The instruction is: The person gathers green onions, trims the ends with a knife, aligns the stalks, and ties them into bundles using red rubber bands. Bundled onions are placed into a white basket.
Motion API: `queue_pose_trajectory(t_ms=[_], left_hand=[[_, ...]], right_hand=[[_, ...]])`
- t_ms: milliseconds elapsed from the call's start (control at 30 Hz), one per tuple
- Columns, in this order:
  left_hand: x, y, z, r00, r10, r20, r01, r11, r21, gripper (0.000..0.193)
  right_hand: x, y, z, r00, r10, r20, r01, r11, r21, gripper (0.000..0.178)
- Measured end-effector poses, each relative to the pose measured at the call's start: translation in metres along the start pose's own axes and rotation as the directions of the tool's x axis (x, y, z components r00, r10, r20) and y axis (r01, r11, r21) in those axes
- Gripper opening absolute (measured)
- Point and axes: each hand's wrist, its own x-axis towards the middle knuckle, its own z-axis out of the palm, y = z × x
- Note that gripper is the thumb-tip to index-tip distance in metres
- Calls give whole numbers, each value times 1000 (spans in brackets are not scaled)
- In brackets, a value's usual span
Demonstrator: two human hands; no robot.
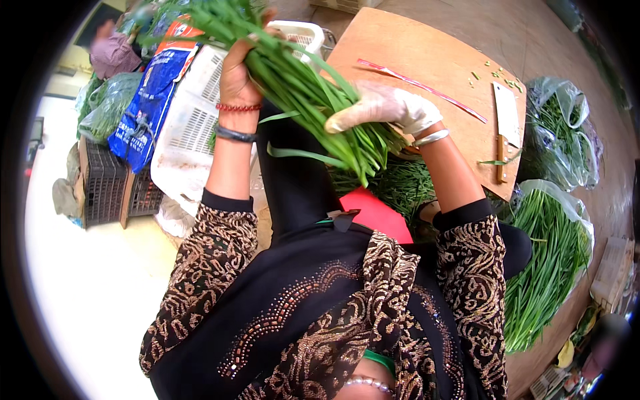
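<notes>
1. Left hand [239, 75], upper centre-left of the frame: bare, raised, fingers wrapped tight round the upper part of a bundle of long green chives [300, 87]. A red bead bracelet [238, 107] and a dark bangle [234, 135] sit on the wrist below it.
2. Right hand [387, 108], upper centre: in a thin pale glove, fingers together and laid along the lower part of the same bundle, pressing on it from the right. A silver bangle [430, 138] circles the wrist.
3. The bundle runs slantwise from the top centre-left down to the middle of the frame, its cut ends hanging just below the gloved hand.
4. Wooden table [413, 57], upper centre to right: a cleaver [507, 123] with a wooden handle lies near its right edge, well apart from both hands; a long red strip [427, 87] lies across the board, with small green trimmings [497, 75] near the cleaver.
5. Clear plastic bags of chives [553, 260] at the right edge.
6. White plastic crate [193, 113] and a blue sack [150, 100], upper left; dark crates [107, 187] below them on the pale floor.
</notes>
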Motion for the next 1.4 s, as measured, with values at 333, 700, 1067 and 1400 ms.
queue_pose_trajectory(t_ms=[333, 700, 1067, 1400], left_hand=[[-75, 21, -71, 915, 300, -270, -347, 927, -144, 23], [-96, 16, -68, 839, 350, -417, -379, 925, 14, 8], [-93, 17, -78, 859, 328, -394, -369, 929, -31, 12], [-89, 19, -67, 884, 311, -350, -346, 937, -41, 9]], right_hand=[[-19, 57, 56, 972, 70, -224, 107, 716, 690, 66], [-27, 19, 75, 610, -170, -774, -85, 957, -277, 22], [-14, 32, 62, 630, 128, -766, 179, 936, 303, 20], [43, -2, 55, 826, -307, -472, -50, 796, -604, 38]])
